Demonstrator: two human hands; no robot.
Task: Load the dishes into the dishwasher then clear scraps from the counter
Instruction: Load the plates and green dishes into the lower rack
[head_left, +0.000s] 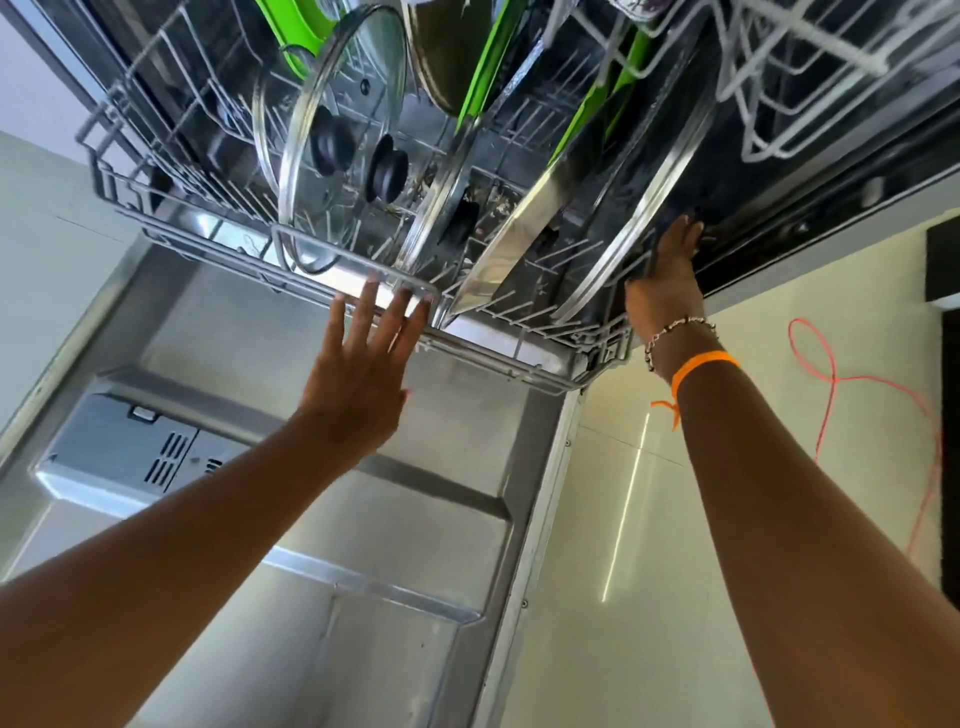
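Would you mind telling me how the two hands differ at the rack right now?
The left hand lies flat, fingers spread against the rack's front handle; the right hand reaches further in, at the rack's right side. The right wrist wears bracelets; the left is bare. Both are open.

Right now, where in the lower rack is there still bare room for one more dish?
The left part of the rack, between its left wall and the glass lids, shows only bare tines. The middle and right are crowded: lids, green boards and steel trays stand close together. The left hand touches the front rail; the right hand is at the right corner.
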